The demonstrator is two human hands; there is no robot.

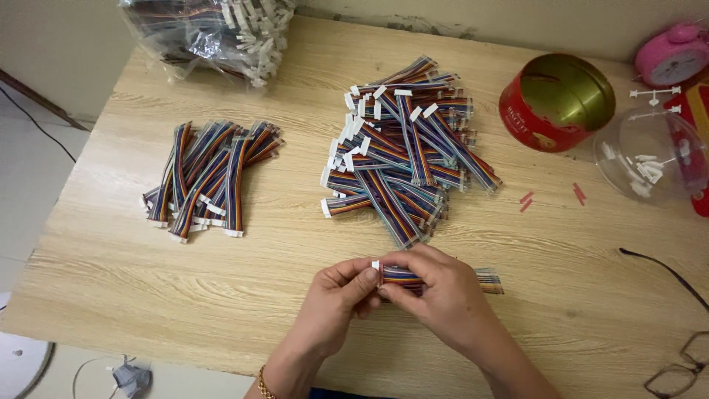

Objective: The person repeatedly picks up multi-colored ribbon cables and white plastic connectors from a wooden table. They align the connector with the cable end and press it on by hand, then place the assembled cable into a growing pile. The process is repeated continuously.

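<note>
Low over the wooden worktop (221,295), both hands grip one short rainbow ribbon cable (402,277) (white connector at its left tip): left hand (336,299) pinching that end, right hand (436,292) closed around the middle.

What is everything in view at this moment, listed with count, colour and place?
held ribbon cable: one, rainbow, between both hands
large cable pile: one, rainbow, table centre
small cable pile: one, rainbow, left
bagged cables: one clear bag, top left
tin: one, red, on its side, right
clear dome: one, holds white parts, far right
clock: one, pink, top right
glasses: one pair, dark, bottom right
table: one, light wood
left hand: one, on cable
right hand: one, on cable
</note>
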